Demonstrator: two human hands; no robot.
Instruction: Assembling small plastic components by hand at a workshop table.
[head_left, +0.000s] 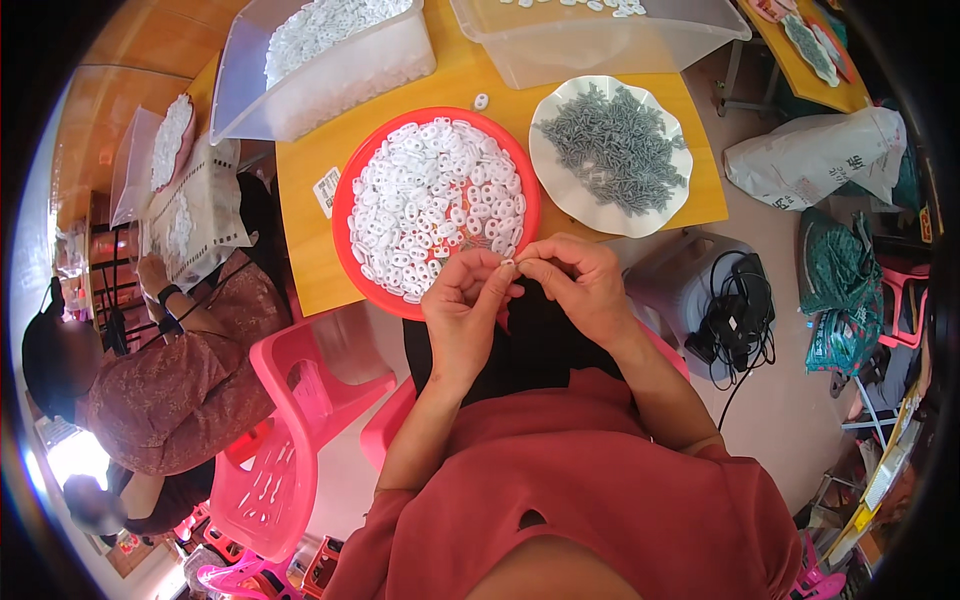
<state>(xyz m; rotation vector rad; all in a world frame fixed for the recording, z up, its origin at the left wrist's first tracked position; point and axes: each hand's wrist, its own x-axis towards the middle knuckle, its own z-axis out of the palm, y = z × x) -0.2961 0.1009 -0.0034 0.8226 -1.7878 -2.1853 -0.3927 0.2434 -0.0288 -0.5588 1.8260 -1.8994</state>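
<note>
My left hand [466,300] and my right hand [582,284] meet at the near right rim of a red round tray [533,180]. Thumbs and forefingers of both are pinched together, fingertips touching; whatever is between them is too small and hidden to name. In the tray lies a heap of small white oval plastic pieces [425,190] with holes. Beyond my right hand stands a white scalloped plate [545,185] piled with small grey ribbed plugs [620,145]. One lone white piece [481,101] lies on the table behind the tray.
A yellow table [315,265] carries a clear bin [350,95] of white pieces and another clear bin [600,50]. A pink chair [275,480] and a seated co-worker [180,385] are at left. Right of me, a grey tub [690,300] bears black cables [735,325].
</note>
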